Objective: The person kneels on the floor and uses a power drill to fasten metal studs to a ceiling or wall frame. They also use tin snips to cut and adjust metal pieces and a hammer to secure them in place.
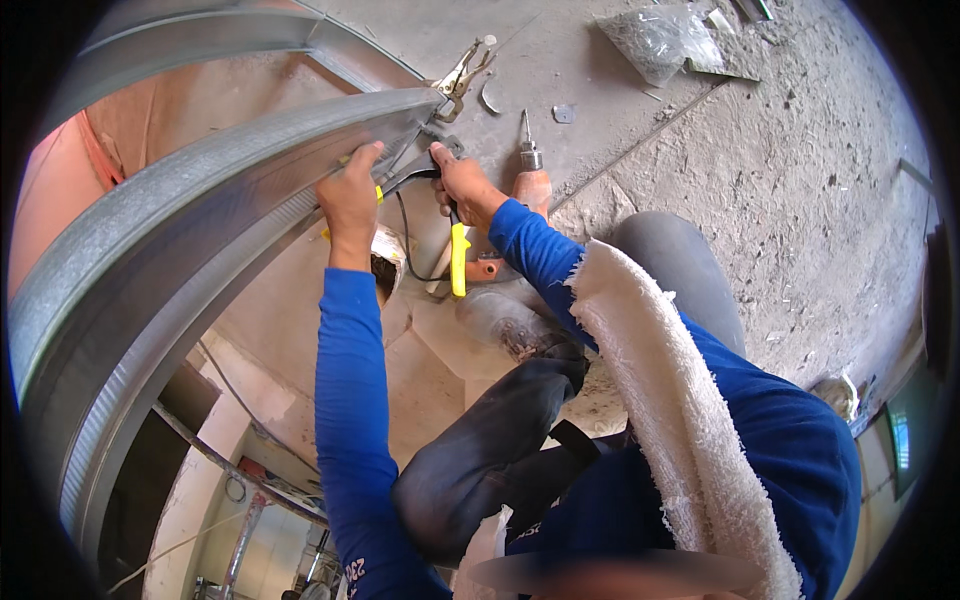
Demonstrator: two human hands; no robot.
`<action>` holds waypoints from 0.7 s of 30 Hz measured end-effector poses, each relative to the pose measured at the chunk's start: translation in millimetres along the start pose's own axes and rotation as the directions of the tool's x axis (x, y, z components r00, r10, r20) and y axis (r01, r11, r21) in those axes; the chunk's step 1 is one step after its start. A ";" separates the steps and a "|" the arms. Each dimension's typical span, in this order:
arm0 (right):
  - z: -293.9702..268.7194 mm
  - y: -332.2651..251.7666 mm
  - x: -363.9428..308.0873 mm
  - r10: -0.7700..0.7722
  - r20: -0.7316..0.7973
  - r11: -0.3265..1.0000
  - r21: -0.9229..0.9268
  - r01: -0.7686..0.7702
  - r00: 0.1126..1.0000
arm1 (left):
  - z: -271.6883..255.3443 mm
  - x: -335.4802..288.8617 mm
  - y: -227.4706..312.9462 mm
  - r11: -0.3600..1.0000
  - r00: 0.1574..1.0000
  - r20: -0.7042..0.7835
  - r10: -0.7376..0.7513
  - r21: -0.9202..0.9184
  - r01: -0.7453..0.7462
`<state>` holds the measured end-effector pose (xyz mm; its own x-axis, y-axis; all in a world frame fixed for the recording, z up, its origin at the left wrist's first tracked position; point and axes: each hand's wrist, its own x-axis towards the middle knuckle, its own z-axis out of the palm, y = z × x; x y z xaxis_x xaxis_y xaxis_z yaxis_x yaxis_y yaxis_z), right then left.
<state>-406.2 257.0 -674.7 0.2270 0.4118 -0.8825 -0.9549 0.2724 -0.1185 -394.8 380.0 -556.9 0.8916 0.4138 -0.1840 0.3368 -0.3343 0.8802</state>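
A plier-like hand tool with yellow grips (459, 262) has its dark head at the end of a galvanized metal channel (250, 135). My left hand (350, 205) is closed round one of its handles, beside the channel's inner face. My right hand (465, 185) is closed near the tool's head, thumb on top, while the second yellow handle hangs below it, spread from the first. Locking pliers (462, 78) are clamped at the channel's corner just beyond. My fingers hide part of the tool's jaws, and I cannot tell whether they bite the metal.
A power drill (532, 180) with a bit lies on the floor beside my right forearm, its cord running left. A clear bag of small fasteners (655, 42) and metal scraps (564, 114) lie farther off. My bent knee (675, 265) is at right; cables and framing are lower left.
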 end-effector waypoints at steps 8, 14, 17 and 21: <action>1.7 -2.0 -5.5 -0.013 0.002 1.000 0.025 0.013 1.000 | -29.2 -74.1 7.2 0.126 0.952 0.266 0.150 0.950 -0.286; -7.9 -3.0 4.3 0.015 -0.011 0.999 0.047 -0.015 1.000 | -33.9 -64.6 -18.2 0.047 0.955 0.275 0.107 0.958 -0.281; -8.0 1.5 -1.6 -0.101 0.031 0.995 0.019 0.100 0.994 | -33.7 -61.9 -27.2 0.082 0.972 0.224 0.066 0.970 -0.229; 7.6 32.5 -20.2 -0.029 0.257 0.897 0.433 -0.088 0.966 | -37.3 -53.2 -35.6 0.126 0.960 0.214 0.182 0.963 -0.238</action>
<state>-440.4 264.2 -657.3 0.2959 0.6131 -0.7325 -0.7936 0.5845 0.1687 -465.6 401.4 -562.1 0.9817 0.1555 -0.1099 0.1217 -0.9562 -0.2662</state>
